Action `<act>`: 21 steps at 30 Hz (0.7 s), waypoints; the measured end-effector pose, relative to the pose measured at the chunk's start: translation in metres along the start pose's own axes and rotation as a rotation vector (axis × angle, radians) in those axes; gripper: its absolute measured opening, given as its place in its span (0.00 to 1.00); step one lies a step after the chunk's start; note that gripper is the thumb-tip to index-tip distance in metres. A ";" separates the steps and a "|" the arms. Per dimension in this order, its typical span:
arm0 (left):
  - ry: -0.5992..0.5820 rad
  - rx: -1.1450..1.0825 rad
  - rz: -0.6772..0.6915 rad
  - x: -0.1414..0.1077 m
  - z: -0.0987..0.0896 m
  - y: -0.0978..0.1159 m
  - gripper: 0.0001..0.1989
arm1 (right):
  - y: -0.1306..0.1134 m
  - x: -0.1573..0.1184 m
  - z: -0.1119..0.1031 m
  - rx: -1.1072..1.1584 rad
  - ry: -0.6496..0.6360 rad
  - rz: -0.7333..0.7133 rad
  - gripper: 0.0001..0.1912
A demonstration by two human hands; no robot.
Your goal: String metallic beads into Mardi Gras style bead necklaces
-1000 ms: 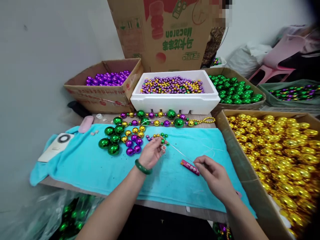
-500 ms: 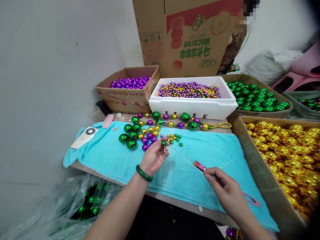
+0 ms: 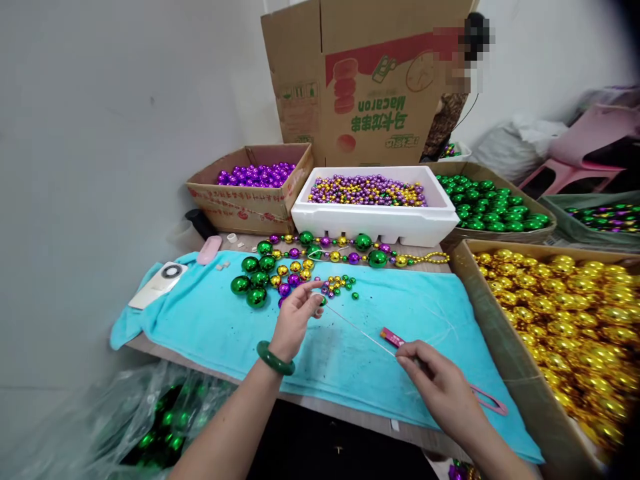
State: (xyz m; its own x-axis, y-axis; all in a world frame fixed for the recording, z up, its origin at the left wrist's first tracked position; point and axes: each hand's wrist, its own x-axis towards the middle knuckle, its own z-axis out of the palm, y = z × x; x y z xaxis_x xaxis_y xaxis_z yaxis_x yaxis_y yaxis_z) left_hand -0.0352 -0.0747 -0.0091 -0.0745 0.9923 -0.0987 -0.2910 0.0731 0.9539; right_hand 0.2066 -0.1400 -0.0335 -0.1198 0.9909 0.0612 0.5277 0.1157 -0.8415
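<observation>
A thin white string (image 3: 359,329) runs taut between my two hands, slanting down to the right. My left hand (image 3: 295,317), a green bangle (image 3: 275,359) on its wrist, pinches the upper end between thumb and fingers. A green bead (image 3: 323,301) shows right by those fingertips; whether it is threaded I cannot tell. Thumb and forefinger of my right hand (image 3: 440,380) are closed on the lower end. Just beyond the left fingertips lie small beads (image 3: 340,285) in gold, green and purple. Large green balls (image 3: 257,280), gold balls (image 3: 295,267) and purple balls (image 3: 285,289) are grouped left of them.
Strung bead garlands (image 3: 353,258) lie along the back of the blue towel (image 3: 200,313). Behind stand a white foam box (image 3: 375,218) and a carton (image 3: 250,203) of purple balls. At right is a carton (image 3: 520,373) of gold balls. A lighter (image 3: 391,337) lies near my right hand.
The whole view has shifted a little. Both hands keep their pinch, with the string still stretched between them. The green bead is now partly hidden by the left fingers.
</observation>
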 end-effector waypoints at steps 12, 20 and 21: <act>-0.091 0.877 0.311 -0.017 0.002 -0.032 0.10 | 0.013 0.025 0.035 0.393 0.053 0.157 0.16; 0.054 1.704 0.415 0.032 -0.054 -0.032 0.15 | 0.021 0.036 0.026 0.324 0.128 0.190 0.19; 0.039 1.734 0.408 0.034 -0.055 -0.034 0.15 | 0.020 0.036 0.026 0.324 0.131 0.193 0.19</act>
State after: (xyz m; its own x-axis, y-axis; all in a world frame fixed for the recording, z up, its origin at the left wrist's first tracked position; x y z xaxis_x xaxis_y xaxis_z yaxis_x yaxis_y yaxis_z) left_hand -0.0799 -0.0488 -0.0604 0.0941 0.9718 0.2164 0.9890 -0.1161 0.0912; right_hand 0.1908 -0.1036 -0.0621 0.0750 0.9951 -0.0640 0.2352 -0.0800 -0.9687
